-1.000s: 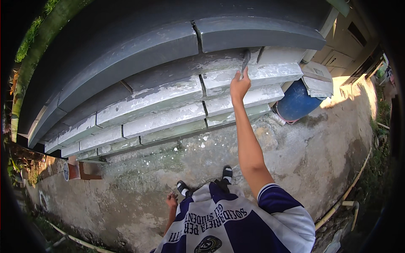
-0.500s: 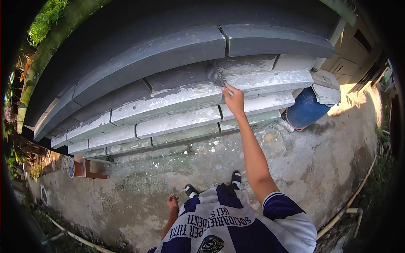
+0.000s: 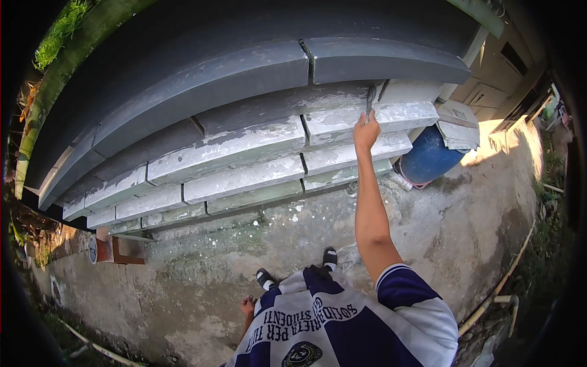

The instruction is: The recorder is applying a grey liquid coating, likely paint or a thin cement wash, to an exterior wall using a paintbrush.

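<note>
My right hand (image 3: pixel 366 131) is closed around the handle of a paintbrush (image 3: pixel 370 96), its dark bristles pointing up against the wall. They touch the recessed strip between two ledges, where dark grey paint (image 3: pixel 263 105) thins out to patchy white towards the right. Below the brush runs a whitish ledge (image 3: pixel 397 114) with gaps between its blocks; a dark grey ledge (image 3: pixel 391 61) juts out above. Low beside my body hangs my left hand (image 3: pixel 247 305), small and partly covered by my shirt. Its fingers look curled; whether something is in them I cannot make out.
A blue barrel (image 3: pixel 433 158) with a folded pale sheet (image 3: pixel 458 124) on top stands by the wall's right end. At the left, a reddish-brown container (image 3: pixel 105 249) sits near the wall's foot. Pale spots mark the concrete floor (image 3: pixel 226 229). A pipe (image 3: pixel 498 281) runs along the right edge.
My right hand has moved the brush rightwards along the recessed strip, close to the vertical gap, and the brush is now more upright. My left hand stays low beside my body.
</note>
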Demonstrator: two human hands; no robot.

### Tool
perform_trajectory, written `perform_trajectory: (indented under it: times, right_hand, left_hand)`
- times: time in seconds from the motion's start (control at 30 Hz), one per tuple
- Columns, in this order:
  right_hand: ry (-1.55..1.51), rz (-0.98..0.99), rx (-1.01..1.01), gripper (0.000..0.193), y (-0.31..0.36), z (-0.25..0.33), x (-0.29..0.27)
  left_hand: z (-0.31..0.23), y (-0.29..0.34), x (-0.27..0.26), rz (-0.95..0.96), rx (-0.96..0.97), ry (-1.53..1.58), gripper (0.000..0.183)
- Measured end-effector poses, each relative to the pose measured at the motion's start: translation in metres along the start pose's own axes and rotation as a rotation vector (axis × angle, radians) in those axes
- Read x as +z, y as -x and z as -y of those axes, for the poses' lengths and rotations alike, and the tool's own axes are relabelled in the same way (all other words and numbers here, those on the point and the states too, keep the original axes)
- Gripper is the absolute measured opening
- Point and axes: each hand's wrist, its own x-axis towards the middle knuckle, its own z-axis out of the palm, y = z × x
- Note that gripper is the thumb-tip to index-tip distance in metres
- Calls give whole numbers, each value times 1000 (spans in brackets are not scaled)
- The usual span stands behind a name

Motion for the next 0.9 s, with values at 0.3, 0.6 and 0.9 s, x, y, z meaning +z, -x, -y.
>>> perform_trajectory:
  times: [0.3,0.6,0.9]
  right_hand:
    - [-360,414,-243,34,58,15,-21]
    - [-195,51,-29,41,9,9,-7]
    - [-586,723,-193,35,106,78,-3]
  left_hand:
    - [-45,1,54,49,-7,-287,13]
    - [-48,19,72,12,-105,54,30]
    - [-18,-8,67,131,-62,-128,24]
